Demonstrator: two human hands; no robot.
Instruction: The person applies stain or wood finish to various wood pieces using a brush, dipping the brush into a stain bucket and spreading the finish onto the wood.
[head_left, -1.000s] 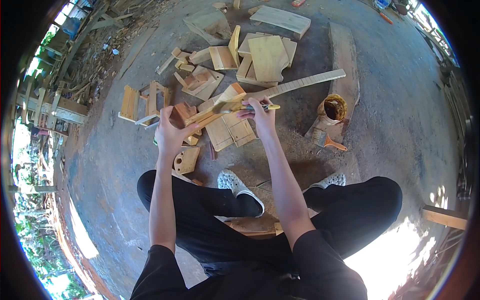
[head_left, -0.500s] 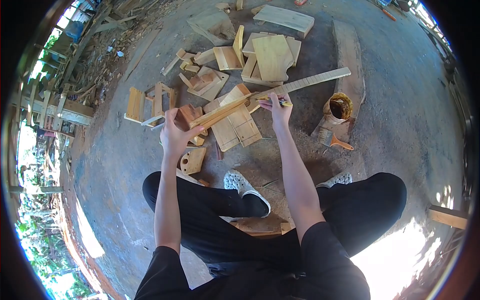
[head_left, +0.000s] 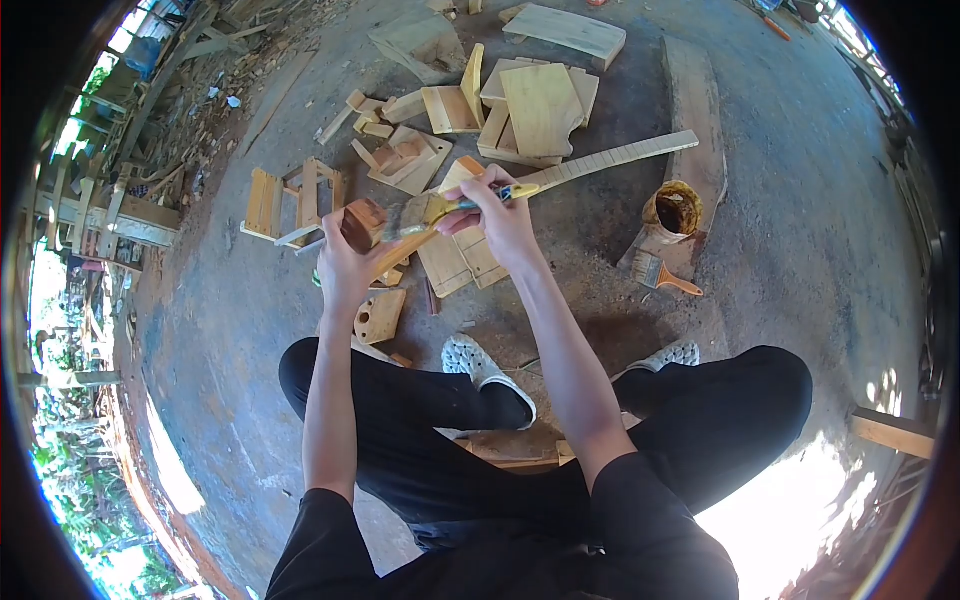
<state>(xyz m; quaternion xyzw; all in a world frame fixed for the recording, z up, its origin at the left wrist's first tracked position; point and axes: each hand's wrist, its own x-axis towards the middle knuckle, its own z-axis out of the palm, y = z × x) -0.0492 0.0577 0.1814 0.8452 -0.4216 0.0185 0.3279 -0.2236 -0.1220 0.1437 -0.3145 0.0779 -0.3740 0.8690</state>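
My left hand [head_left: 345, 262] is wrapped round the near end of a long wooden piece [head_left: 615, 163], beside its reddish-brown block [head_left: 362, 224]. The piece slants away to the right, and its narrow far part carries evenly spaced cross marks. In my right hand [head_left: 495, 212] is a paintbrush [head_left: 408, 215], gripped by its yellowish handle. Its wide bristles point left and overlap the wood right by the brown block. Brush and right hand hide the middle of the long piece. Beyond and below it lie flat wooden boards [head_left: 450, 268] on the floor.
Cut wooden parts, including a notched panel [head_left: 543, 108], lie ahead. A small slatted wooden frame [head_left: 300, 203] is on the left. At right, a stained can [head_left: 673, 212] stands on a long plank [head_left: 697, 110], with a second paintbrush [head_left: 665, 276] near it. A drilled wood piece [head_left: 380, 317] lies near my left knee.
My right hand has moved left and toward me along the long wooden piece, bringing the brush bristles over the wood near the brown block. My left hand keeps its hold.
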